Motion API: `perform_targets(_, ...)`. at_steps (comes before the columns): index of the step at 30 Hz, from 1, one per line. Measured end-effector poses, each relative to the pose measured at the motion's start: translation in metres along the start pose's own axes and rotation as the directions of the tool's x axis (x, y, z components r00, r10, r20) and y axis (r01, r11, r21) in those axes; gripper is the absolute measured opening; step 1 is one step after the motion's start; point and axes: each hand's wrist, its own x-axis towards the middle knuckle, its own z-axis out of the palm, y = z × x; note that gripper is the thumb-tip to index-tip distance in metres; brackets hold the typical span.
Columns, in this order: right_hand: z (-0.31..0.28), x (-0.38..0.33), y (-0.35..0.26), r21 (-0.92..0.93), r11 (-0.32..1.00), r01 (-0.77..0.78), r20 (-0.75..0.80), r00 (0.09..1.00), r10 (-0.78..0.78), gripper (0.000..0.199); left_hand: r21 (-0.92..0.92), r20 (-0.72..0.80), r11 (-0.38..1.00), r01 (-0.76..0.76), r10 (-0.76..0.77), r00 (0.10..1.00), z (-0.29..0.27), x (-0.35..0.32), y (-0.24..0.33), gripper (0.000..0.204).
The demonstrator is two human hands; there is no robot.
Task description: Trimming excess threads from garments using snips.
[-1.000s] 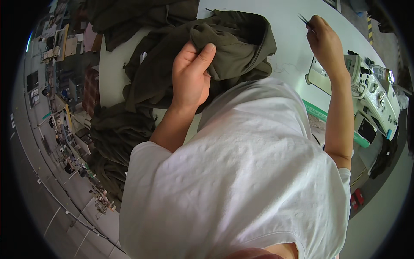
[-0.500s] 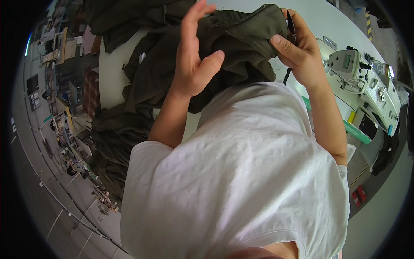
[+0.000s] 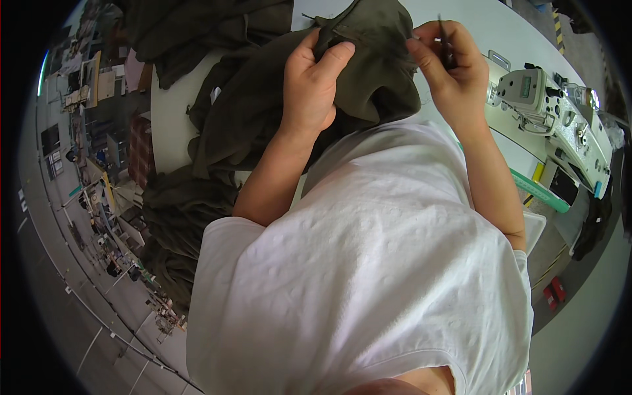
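Note:
A dark olive-green garment (image 3: 375,66) is bunched in front of me on the pale table (image 3: 174,125). My left hand (image 3: 311,89) grips a folded edge of it, thumb on top and fingers hidden behind the cloth. At the garment's right edge, my right hand (image 3: 454,72) has its thumb and forefinger pinched together against or very near the fabric. Tucked in the same hand is a slim, dark, pointed tool (image 3: 443,41) that looks like thread snips, mostly covered by the fingers. Whether the right fingertips hold cloth or a thread is too small to tell.
A white sewing machine (image 3: 559,118) stands to the right, with a green strip (image 3: 540,191) in front of it. More olive cloth (image 3: 210,29) lies at the far left of the table, and another heap (image 3: 181,217) hangs by my left elbow.
My left hand was raised with fingers spread; it has come down and taken hold of the garment. The right thumb has moved off the cloth's face to its edge, and the garment has shifted left.

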Motion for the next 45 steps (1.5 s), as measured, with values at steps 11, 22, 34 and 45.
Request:
perform_targets(11,0.018,0.004,-0.007,-0.124,0.971,0.204,0.129,0.974,-0.188,0.015,0.02,-0.062,0.998,-0.066,0.067,0.996,0.008,-0.007,-0.002,0.014)
perform_targets(22,0.013,0.009,-0.007,-0.306,0.911,0.277,0.235,0.949,-0.209,0.021,0.57,0.17,0.788,-0.232,0.164,0.972,-0.003,0.001,0.011,0.014)
perform_targets(34,0.021,0.007,-0.006,-0.37,0.902,0.223,0.123,0.974,-0.191,0.013,0.813,0.222,0.482,-0.326,0.261,0.94,0.005,0.003,0.01,0.016)
perform_targets(45,0.018,0.011,0.012,0.066,0.963,-0.26,0.129,0.96,0.25,0.01,0.871,0.276,0.298,-0.392,0.365,0.889,0.001,0.016,0.007,0.017)
